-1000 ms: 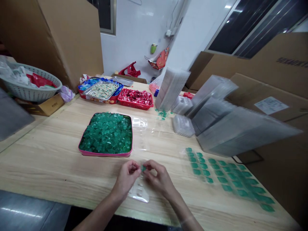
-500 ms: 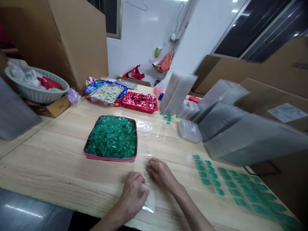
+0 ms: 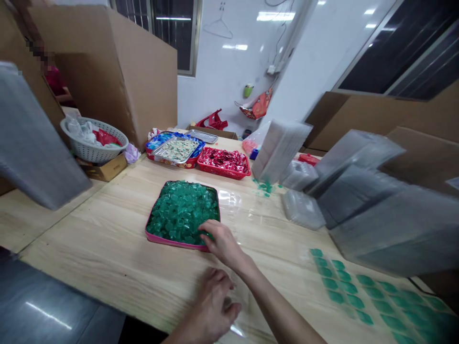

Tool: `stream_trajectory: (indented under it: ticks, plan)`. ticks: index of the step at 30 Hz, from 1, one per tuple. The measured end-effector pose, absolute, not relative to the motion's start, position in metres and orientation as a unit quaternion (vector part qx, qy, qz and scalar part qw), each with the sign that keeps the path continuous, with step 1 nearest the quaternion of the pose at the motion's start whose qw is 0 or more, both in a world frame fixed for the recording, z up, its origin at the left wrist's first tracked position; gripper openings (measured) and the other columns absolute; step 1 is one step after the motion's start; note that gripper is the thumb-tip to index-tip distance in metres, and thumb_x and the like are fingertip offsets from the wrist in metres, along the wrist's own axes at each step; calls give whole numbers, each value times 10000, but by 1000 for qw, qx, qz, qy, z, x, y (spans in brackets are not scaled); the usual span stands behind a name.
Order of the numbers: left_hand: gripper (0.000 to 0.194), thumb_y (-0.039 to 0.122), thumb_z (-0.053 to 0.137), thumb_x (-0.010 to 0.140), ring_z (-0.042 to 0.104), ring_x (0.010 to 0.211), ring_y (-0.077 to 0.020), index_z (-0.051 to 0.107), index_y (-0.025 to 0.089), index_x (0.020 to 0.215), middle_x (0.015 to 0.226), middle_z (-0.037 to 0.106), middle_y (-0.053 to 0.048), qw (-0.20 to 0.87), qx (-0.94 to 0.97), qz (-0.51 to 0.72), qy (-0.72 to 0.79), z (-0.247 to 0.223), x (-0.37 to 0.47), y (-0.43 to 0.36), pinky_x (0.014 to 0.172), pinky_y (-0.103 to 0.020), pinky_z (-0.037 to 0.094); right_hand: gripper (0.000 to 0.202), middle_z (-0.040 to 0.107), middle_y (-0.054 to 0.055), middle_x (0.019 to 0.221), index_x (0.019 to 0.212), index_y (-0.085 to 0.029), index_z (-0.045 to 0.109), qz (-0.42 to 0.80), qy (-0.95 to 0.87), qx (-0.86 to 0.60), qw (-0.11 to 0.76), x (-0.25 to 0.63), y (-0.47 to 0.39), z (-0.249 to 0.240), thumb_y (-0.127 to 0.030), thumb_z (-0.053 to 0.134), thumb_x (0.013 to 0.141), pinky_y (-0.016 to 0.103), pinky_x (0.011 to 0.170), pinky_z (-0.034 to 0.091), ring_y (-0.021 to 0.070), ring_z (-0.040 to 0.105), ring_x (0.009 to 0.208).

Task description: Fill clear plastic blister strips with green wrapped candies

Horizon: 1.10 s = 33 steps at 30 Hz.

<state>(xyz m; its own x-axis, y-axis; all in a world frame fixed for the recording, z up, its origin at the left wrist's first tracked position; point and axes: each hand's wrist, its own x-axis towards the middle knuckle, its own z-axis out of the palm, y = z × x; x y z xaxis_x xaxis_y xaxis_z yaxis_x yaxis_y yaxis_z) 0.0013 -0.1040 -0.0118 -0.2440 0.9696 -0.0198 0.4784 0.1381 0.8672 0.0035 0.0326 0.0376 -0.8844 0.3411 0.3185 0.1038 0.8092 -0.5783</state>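
A square pink-rimmed tin (image 3: 147, 230) holds a heap of small translucent green pieces (image 3: 184, 210). My right hand (image 3: 224, 243) reaches over its near right corner, thumb and fingers drawn together at the pieces; what lies between the fingertips is hidden. My left hand (image 3: 211, 303), somewhat blurred, is low over the table's near side, with bent fingers and the thumb held apart. Beneath and beside it, a clear plastic strip (image 3: 238, 329) shows partly. Clear sheets with rows of green-filled pockets (image 3: 349, 287) lie to the right.
Behind the tin are a red basket of red packets (image 3: 224, 163) and a metal tray of pale pieces (image 3: 177, 150). Stacks of clear plastic trays (image 3: 279, 148) stand at the right. On the left are a grey basket (image 3: 95, 152) and a large carton (image 3: 143, 71). A person sits beyond.
My right hand has moved from the clear strip, where it held a green piece, to the tin's near right corner. My left hand stays near the strip. The view has shifted left.
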Motion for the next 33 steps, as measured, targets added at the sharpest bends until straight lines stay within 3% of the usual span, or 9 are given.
stream_trajectory:
  ticks: [5, 9, 12, 15, 20, 23, 28, 33]
  plan:
    - [242, 137, 605, 693, 476, 1072, -236, 606, 163, 934, 1031, 590, -77, 319, 527, 403, 678, -22, 0, -105, 966, -339, 359, 203, 651, 68, 847, 841, -179, 638, 232, -941, -159, 189, -28, 24, 27, -43, 595, 697, 320, 764, 454, 221, 592, 857]
    - [171, 136, 617, 685, 503, 983, -225, 605, 160, 854, 954, 590, -65, 303, 534, 406, 677, -24, -1, -104, 881, -334, 404, 160, 654, 27, 837, 862, -190, 603, 406, -862, -196, 230, -12, 30, 27, -110, 568, 727, 284, 696, 482, 167, 617, 744]
    - [152, 116, 617, 674, 510, 954, -225, 595, 160, 818, 914, 591, -59, 301, 542, 408, 670, -19, -3, -102, 848, -340, 410, 118, 607, -18, 698, 869, -195, 549, 563, -759, -226, 236, 18, 34, 29, -200, 569, 753, 257, 597, 481, 129, 590, 595]
    - [122, 96, 603, 675, 514, 923, -224, 576, 160, 774, 896, 591, -62, 295, 551, 412, 663, -16, -5, -102, 816, -346, 412, 170, 590, -20, 677, 854, -190, 540, 609, -717, -248, 231, 59, 36, 29, -258, 634, 729, 250, 600, 472, 131, 585, 622]
    - [91, 87, 578, 694, 514, 885, -218, 534, 165, 711, 874, 587, -67, 284, 574, 416, 646, -16, -8, -105, 797, -348, 412, 58, 586, 2, 718, 797, -179, 578, 438, -823, -311, 183, 122, 30, 20, -185, 601, 744, 249, 608, 440, 135, 551, 647]
    - [102, 81, 564, 696, 517, 877, -216, 519, 171, 684, 863, 585, -65, 276, 578, 415, 647, -16, -7, -106, 787, -342, 417, 168, 574, 7, 756, 815, -183, 594, 330, -887, -291, 138, 133, 24, 13, -59, 522, 728, 238, 614, 415, 131, 533, 659]
    - [96, 90, 565, 690, 521, 883, -218, 528, 178, 687, 865, 589, -60, 261, 585, 409, 650, -16, -6, -105, 793, -347, 424, 269, 562, 20, 794, 830, -171, 578, 279, -917, -258, 119, 119, 17, 5, 27, 466, 686, 231, 641, 398, 141, 528, 715]
    - [104, 77, 555, 696, 526, 886, -213, 529, 178, 695, 873, 589, -61, 263, 586, 411, 647, -16, -7, -105, 794, -342, 431, 245, 563, 20, 756, 762, -164, 566, 250, -929, -250, 110, 115, 16, 6, 39, 454, 683, 225, 625, 381, 141, 517, 692]
